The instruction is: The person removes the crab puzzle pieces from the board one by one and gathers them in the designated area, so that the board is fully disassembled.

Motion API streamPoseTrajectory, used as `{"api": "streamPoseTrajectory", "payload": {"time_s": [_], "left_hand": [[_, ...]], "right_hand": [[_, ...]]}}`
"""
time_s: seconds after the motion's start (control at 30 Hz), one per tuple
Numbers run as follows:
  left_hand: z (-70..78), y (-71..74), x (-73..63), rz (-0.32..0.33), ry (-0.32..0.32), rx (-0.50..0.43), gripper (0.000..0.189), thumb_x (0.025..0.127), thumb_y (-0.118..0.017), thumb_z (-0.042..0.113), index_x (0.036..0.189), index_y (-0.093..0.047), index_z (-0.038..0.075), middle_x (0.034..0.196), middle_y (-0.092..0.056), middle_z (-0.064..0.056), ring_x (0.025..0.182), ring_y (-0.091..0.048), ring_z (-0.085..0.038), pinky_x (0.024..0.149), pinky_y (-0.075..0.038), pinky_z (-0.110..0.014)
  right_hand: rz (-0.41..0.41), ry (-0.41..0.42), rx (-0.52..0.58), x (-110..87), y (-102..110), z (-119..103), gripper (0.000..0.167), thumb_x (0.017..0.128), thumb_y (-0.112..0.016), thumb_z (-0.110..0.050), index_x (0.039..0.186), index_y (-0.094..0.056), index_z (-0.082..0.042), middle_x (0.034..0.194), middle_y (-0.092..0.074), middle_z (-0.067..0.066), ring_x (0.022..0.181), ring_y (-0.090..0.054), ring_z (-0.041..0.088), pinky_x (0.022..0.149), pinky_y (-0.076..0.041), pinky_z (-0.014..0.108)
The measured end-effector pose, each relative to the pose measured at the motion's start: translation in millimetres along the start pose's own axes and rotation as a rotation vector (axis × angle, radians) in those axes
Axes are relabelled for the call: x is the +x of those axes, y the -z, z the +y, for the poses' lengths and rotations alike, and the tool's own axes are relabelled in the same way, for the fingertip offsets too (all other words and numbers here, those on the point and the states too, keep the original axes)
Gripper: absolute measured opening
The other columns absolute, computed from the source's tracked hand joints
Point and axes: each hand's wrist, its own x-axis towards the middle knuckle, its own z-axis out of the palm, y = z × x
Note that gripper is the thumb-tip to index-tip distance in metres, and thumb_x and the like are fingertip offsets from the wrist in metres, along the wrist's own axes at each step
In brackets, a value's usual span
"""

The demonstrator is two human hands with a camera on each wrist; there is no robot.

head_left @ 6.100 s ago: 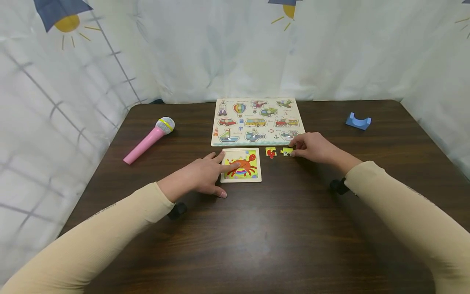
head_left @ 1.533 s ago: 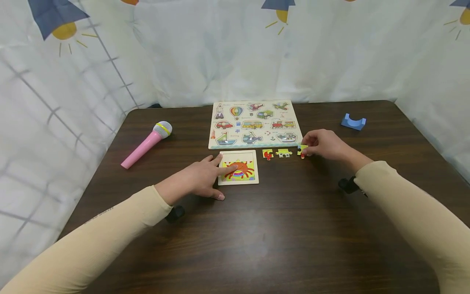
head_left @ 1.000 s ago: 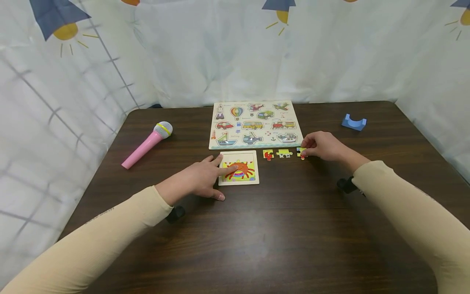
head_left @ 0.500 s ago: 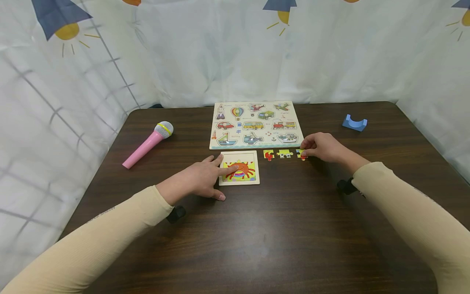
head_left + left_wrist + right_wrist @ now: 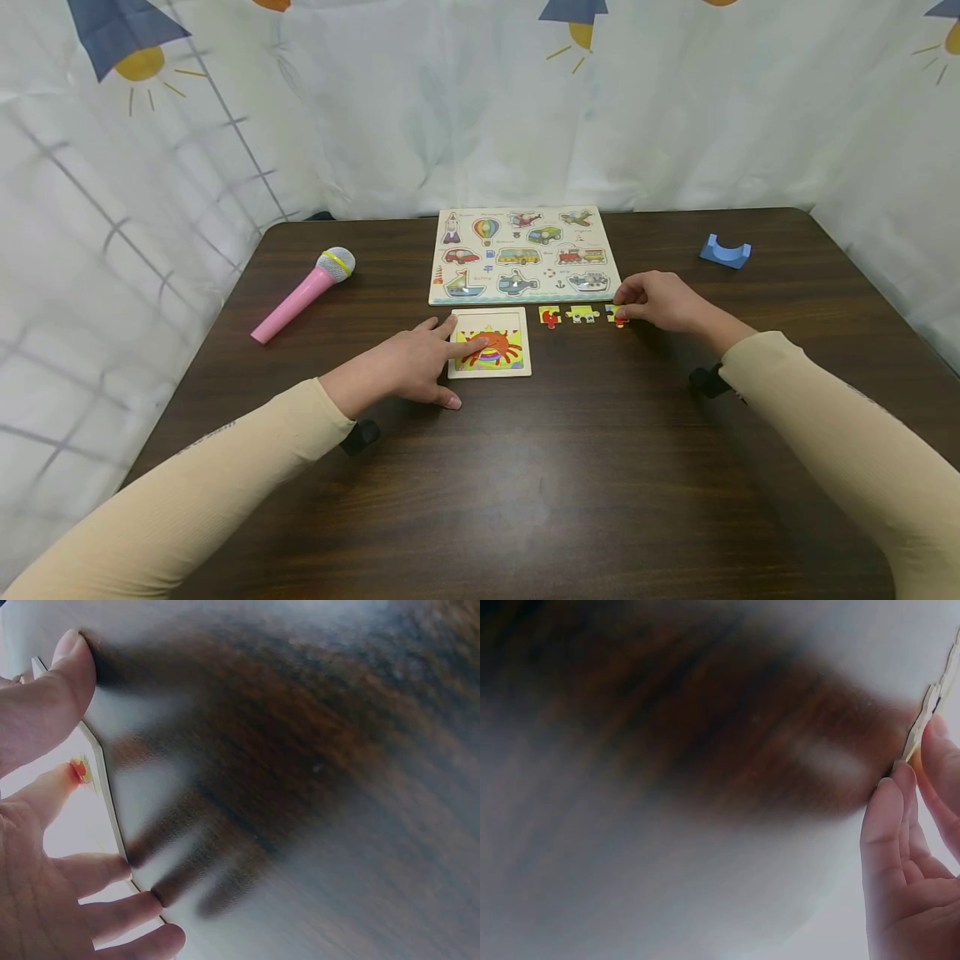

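Note:
My left hand (image 5: 408, 362) lies with spread, straight fingers on a small wooden jigsaw puzzle (image 5: 492, 346) of a red crab; one fingertip presses the crab picture. Bare wood shows along the top of its frame. In the left wrist view, the fingers (image 5: 101, 874) reach over the board's edge. To the right, a red and yellow puzzle piece (image 5: 550, 317) and a yellow piece with eyes (image 5: 582, 314) lie in a row. At the row's right end, my right hand (image 5: 663, 302) pinches another puzzle piece (image 5: 613, 315) between thumb and fingers, close to the tabletop.
Behind the pieces lies a larger peg puzzle board (image 5: 517, 256) with vehicle pictures. A pink toy microphone (image 5: 303, 292) rests at the left, and a blue curved block (image 5: 725, 252) at the back right. A white curtain (image 5: 375, 108) hangs beyond the dark wooden table (image 5: 517, 492).
Six seconds ago my right hand held the eye piece; now it lies released, and the crab's upper-right claw piece has left the frame for my right hand. The last second shows almost no movement.

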Motion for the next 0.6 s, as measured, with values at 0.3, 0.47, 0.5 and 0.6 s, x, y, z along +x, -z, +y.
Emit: {"api": "streamPoseTrajectory", "payload": {"time_s": [0.3, 0.47, 0.5, 0.6], "left_hand": [[-4.9, -3.4, -1.4, 0.021, -0.026, -0.033, 0.097, 0.087, -0.077, 0.053, 0.163, -0.021, 0.038, 0.171, -0.011, -0.021, 0.155, -0.019, -0.049, 0.115, -0.036, -0.063], [-6.7, -4.1, -0.6, 0.021, -0.028, -0.053, 0.098, 0.086, -0.077, 0.053, 0.163, -0.018, 0.04, 0.172, -0.009, -0.02, 0.156, -0.016, -0.048, 0.115, -0.036, -0.063], [-6.9, -4.4, -0.3, 0.021, -0.03, -0.055, 0.098, 0.086, -0.077, 0.053, 0.163, -0.018, 0.04, 0.172, -0.008, -0.02, 0.156, -0.016, -0.048, 0.115, -0.036, -0.063], [-7.2, -5.5, 0.2, 0.019, -0.038, -0.06, 0.098, 0.087, -0.077, 0.052, 0.163, -0.017, 0.041, 0.172, -0.007, -0.021, 0.156, -0.015, -0.048, 0.115, -0.036, -0.063]], "right_hand": [[0.028, 0.037, -0.033, -1.9, 2.5, -3.7, 0.017, 0.098, -0.07, -0.016, 0.108, -0.07, -0.002, 0.096, -0.072, 0.011, 0.084, -0.058, 0.023, 0.076, -0.048, 0.037], [0.046, 0.069, -0.032, 1.0, -1.3, -18.6, 0.014, 0.097, -0.07, -0.015, 0.106, -0.07, -0.004, 0.094, -0.07, 0.01, 0.081, -0.058, 0.023, 0.074, -0.048, 0.037], [0.046, 0.078, -0.029, 2.4, -3.0, -22.4, 0.014, 0.097, -0.071, -0.015, 0.105, -0.071, -0.004, 0.094, -0.071, 0.01, 0.081, -0.058, 0.023, 0.074, -0.048, 0.037], [0.038, 0.105, -0.028, 7.8, -9.3, -34.3, 0.012, 0.096, -0.072, -0.015, 0.104, -0.072, -0.005, 0.096, -0.071, 0.011, 0.081, -0.058, 0.022, 0.071, -0.048, 0.035]]}}
